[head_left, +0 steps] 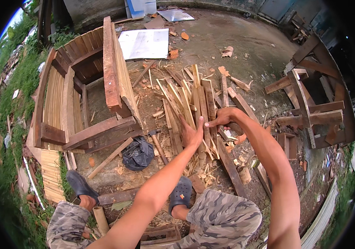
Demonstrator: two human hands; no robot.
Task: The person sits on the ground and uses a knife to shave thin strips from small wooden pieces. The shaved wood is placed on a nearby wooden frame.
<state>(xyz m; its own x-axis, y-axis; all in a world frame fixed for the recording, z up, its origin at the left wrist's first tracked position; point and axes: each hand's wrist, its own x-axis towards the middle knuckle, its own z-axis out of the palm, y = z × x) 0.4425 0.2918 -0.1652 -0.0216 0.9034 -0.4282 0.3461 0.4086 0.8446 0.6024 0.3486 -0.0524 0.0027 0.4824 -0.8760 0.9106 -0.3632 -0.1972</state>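
Note:
A loose bundle of long wooden strips (197, 97) lies on the ground in front of me, its ends fanned out. My left hand (191, 135) grips the bundle from the left, thumb up along the strips. From the right, my right hand (224, 118) closes on the same bundle, its thumb laid across a strip close to the left thumb. Its curled fingertips are partly hidden. A hammer (157, 143) lies left of my left hand, beside a black plastic bag (138, 153).
At left stands a wooden frame (98, 135) with slatted sides. A board structure with wooden legs (310, 110) rests at right, near a small wooden box (287, 145). White sheets (144, 43) lie farther back. Offcuts and a dark plank (231, 166) surround my clogs (180, 193).

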